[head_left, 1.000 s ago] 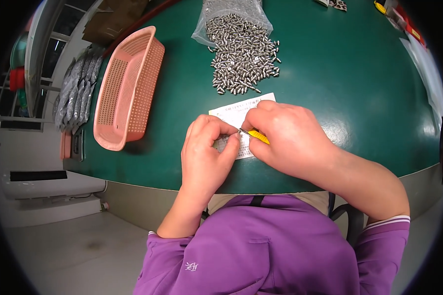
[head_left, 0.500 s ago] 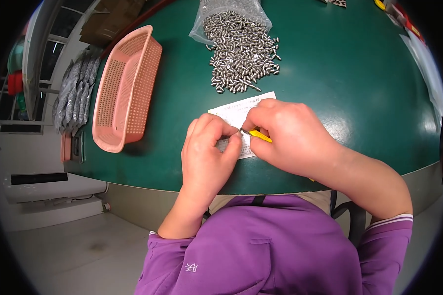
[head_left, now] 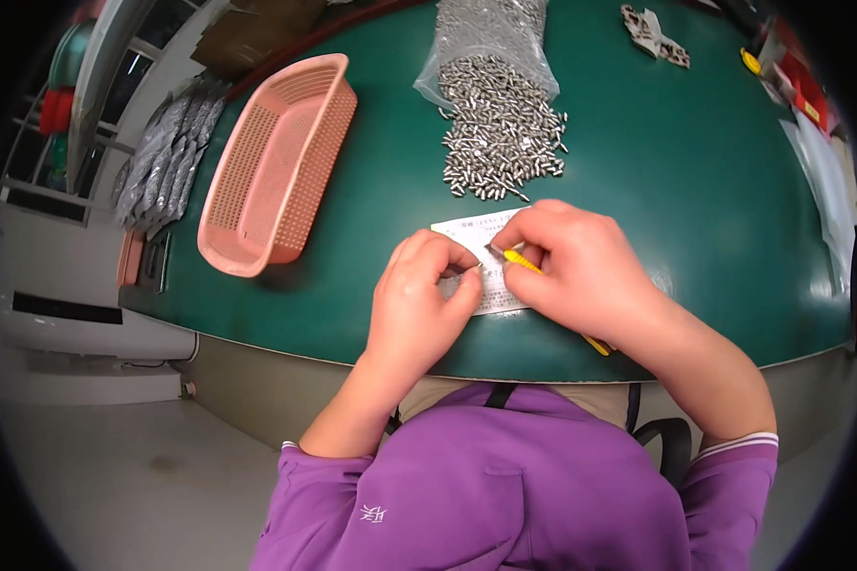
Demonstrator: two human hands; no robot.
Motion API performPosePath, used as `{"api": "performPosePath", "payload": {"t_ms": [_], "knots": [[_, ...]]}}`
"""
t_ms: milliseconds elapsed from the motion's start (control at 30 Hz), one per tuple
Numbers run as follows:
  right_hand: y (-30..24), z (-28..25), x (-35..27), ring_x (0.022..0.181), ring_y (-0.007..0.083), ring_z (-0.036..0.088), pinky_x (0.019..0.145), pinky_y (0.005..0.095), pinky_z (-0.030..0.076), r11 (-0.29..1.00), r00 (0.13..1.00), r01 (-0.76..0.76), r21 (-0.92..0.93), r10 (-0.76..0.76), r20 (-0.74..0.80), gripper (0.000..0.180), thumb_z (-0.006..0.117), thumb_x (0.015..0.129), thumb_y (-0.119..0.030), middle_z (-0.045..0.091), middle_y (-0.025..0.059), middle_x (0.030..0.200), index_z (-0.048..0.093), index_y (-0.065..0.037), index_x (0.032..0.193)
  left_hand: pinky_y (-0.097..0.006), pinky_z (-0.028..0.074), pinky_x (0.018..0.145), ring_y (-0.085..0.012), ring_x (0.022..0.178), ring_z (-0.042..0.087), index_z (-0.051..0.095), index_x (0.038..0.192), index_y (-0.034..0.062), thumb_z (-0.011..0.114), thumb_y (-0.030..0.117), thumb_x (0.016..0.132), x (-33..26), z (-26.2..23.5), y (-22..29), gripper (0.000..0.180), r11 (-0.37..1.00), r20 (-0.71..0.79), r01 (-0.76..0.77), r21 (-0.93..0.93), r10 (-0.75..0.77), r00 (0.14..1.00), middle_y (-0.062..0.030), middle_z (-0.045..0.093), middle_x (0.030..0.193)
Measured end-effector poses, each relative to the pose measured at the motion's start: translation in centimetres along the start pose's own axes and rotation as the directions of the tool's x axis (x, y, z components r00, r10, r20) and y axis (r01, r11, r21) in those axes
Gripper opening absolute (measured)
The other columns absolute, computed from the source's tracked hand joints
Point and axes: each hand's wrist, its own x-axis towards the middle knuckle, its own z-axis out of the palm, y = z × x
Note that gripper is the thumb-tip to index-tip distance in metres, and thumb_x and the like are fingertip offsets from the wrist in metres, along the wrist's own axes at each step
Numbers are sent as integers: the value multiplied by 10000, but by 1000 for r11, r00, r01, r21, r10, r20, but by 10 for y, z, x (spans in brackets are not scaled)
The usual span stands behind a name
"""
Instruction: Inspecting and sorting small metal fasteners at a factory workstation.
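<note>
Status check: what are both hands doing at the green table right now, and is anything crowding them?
Left hand pinching a small metal piece over the white card. Right hand gripping yellow tool. Metal parts pile just beyond, not touching.

Both hands close together, left (head_left: 417, 300) fingers pinched, right (head_left: 581, 271) fingers curled in grip
</note>
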Motion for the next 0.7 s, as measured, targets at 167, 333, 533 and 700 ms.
{"api": "performPosePath", "payload": {"t_ms": [167, 333, 533, 700], "knots": [[1, -12, 7, 678, 204, 637, 643, 338, 519, 995, 969, 3, 104, 23, -247, 204, 630, 860, -164, 620, 84, 838, 681, -57, 1026, -291, 487, 637, -170, 706, 583, 622, 840, 33, 669, 21, 829, 21, -68, -23, 50, 980, -397, 75, 185, 5, 918, -69, 609, 837], [11, -8, 14, 831, 289, 641, 768, 380, 519, 991, 954, 27, 128, 12, -300, 240, 586, 917, -164, 617, 130, 956, 641, -65, 1129, -345, 517, 807, -251, 893, 653, 680, 1015, 6, 656, 138, 906, 43, -143, -85, 173, 850, -487, 300, 433, -59, 871, -112, 662, 1025], [19, -12, 13, 823, 363, 648, 756, 444, 535, 982, 963, 97, -159, -133, -234, 281, 685, 848, -291, 635, 148, 907, 663, -62, 1009, -393, 485, 922, -302, 1037, 617, 656, 1060, -12, 640, 48, 903, 10, -104, -60, 170, 909, -499, -156, 388, 349, 793, -142, 649, 1106], [9, -13, 4, 822, 309, 659, 756, 403, 539, 935, 989, 145, -324, -123, 88, 352, 758, 785, -315, 612, 105, 948, 698, -95, 1052, -400, 503, 889, -323, 1008, 627, 658, 1060, 19, 702, 58, 824, -20, -44, -44, 244, 942, -292, -258, 217, 314, 903, -149, 643, 1100]]}}
